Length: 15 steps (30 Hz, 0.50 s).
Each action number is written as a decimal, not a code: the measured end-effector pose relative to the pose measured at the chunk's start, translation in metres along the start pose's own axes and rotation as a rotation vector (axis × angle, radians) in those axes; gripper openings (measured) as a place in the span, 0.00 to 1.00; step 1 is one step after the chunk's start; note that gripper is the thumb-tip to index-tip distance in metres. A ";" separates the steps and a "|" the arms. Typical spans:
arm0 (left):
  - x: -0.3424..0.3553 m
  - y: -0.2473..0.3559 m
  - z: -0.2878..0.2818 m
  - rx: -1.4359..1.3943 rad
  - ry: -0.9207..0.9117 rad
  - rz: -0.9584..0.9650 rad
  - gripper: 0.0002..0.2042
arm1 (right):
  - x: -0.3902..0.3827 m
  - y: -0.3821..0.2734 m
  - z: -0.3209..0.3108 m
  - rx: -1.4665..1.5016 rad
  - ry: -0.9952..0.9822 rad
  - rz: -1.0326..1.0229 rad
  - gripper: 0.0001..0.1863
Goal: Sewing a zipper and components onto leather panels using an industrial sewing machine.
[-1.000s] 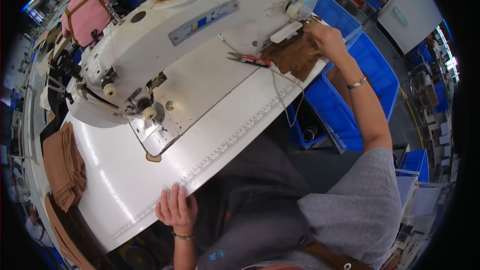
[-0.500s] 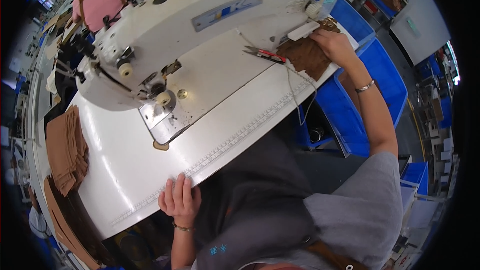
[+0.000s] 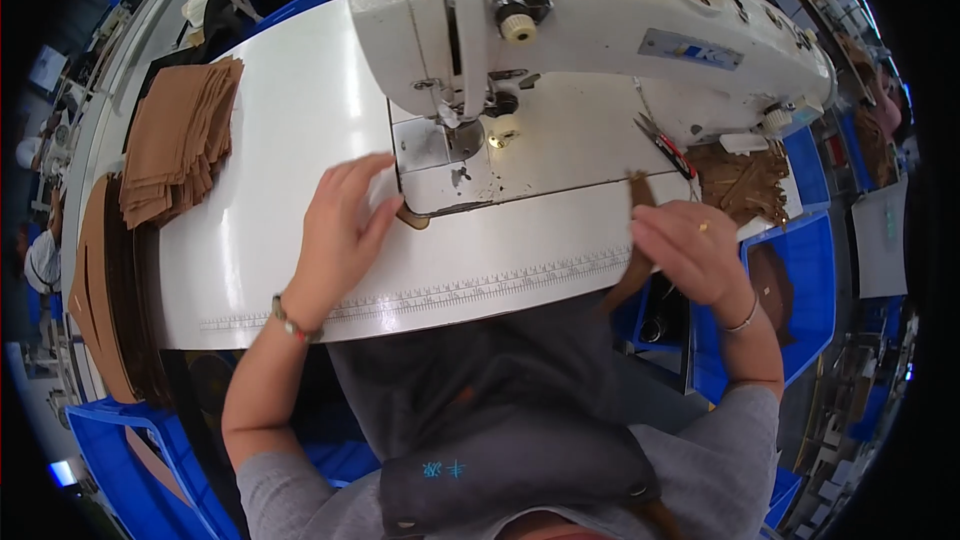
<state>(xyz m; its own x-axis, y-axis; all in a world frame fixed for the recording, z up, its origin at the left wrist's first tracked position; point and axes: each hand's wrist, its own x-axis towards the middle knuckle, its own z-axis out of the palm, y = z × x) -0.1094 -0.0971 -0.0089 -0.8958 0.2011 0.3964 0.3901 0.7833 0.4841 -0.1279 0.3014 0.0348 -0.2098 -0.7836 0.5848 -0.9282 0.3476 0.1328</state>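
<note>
My right hand (image 3: 690,248) pinches a narrow strip of brown fabric (image 3: 631,275) above the front edge of the white table (image 3: 480,275). The strip hangs down past that edge. My left hand (image 3: 345,225) is over the table, left of the sewing machine's needle area (image 3: 462,130), fingers apart and holding nothing. The white sewing machine (image 3: 600,30) stands across the back of the table. Red-handled thread snips (image 3: 668,146) lie by the machine's right part, beside a heap of brown pieces (image 3: 742,185).
A stack of brown fabric pieces (image 3: 180,140) sits at the table's left. Larger brown panels (image 3: 100,290) stand beyond the left edge. Blue bins (image 3: 815,290) are at the right, and another blue bin (image 3: 130,415) is at lower left. A printed ruler (image 3: 480,285) runs along the front edge.
My right hand has come away from the brown heap toward me with a strip. My left hand has risen from the front edge toward the needle area. The view has turned left.
</note>
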 end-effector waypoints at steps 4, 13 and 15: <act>0.061 -0.019 0.024 0.027 -0.042 0.090 0.18 | 0.049 -0.007 0.070 0.075 0.024 -0.170 0.15; 0.030 -0.008 0.020 0.568 -0.094 0.202 0.15 | 0.084 0.004 0.126 0.157 -0.139 -0.355 0.11; 0.030 -0.008 0.020 0.611 -0.057 0.155 0.17 | 0.083 0.002 0.130 0.221 -0.110 -0.237 0.05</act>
<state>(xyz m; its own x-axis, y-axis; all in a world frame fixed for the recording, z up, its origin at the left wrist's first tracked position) -0.1436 -0.0856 -0.0164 -0.8550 0.3573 0.3759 0.3396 0.9335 -0.1148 -0.1874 0.1702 -0.0198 -0.0006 -0.8844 0.4668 -0.9967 0.0381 0.0710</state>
